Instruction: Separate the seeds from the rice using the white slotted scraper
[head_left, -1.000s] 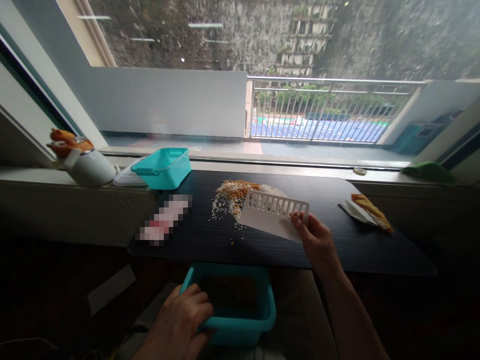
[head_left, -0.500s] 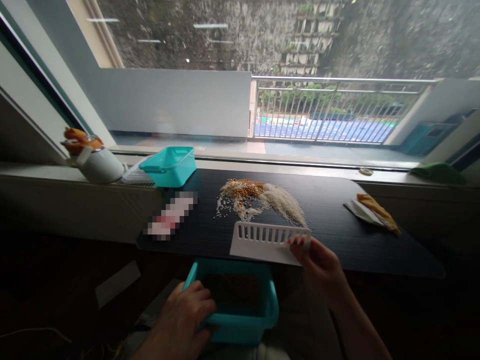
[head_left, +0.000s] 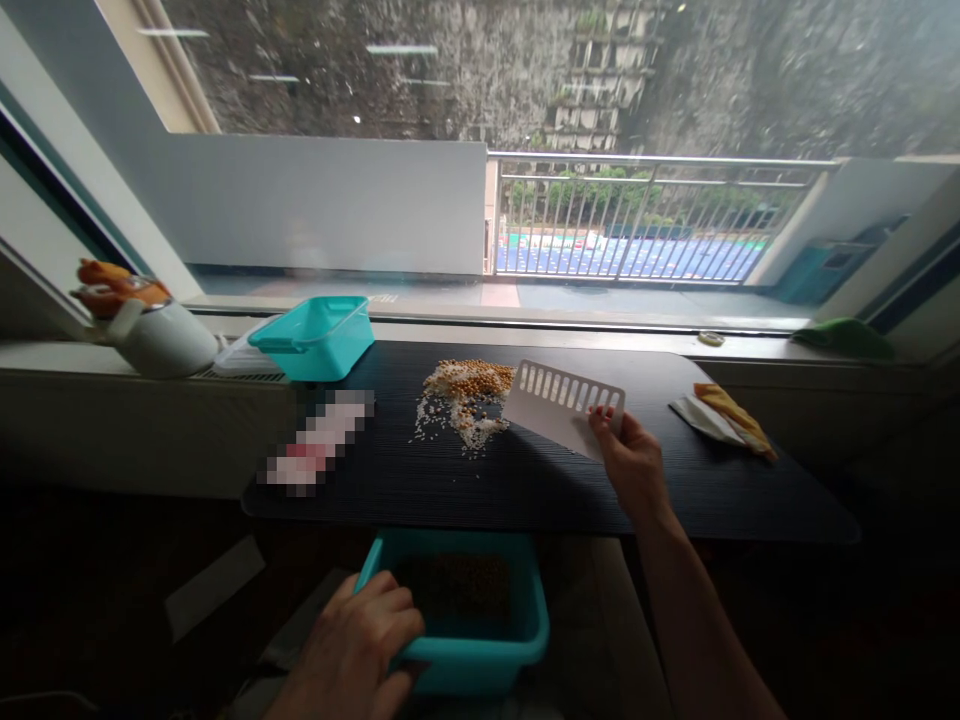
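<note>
My left hand [head_left: 375, 630] grips the near left rim of a turquoise plastic bin [head_left: 480, 650], held below the table's front edge. Dark grains or beans lie in its shaded bottom; their kind is hard to make out. In my right hand [head_left: 630, 455] is a white slotted plastic scraper [head_left: 555, 415], tilted above the table with its row of slots upward. It covers most of the white rice to the right. Just left of the scraper lies a pile of yellow soybeans [head_left: 476, 378], with scattered rice grains [head_left: 472, 432] mixed around it.
A second turquoise bin [head_left: 322, 345] stands at the back left of the dark table [head_left: 420, 495]. Near it are a blurred-out pinkish item [head_left: 319, 445] and a white pot with an orange figure [head_left: 161, 325]. A yellow and white packet [head_left: 724, 420] lies at the right.
My right hand has lifted the scraper from near the table's front edge, moving it away from me over the rice. The left hand keeps its hold on the bin; the view has shifted slightly.
</note>
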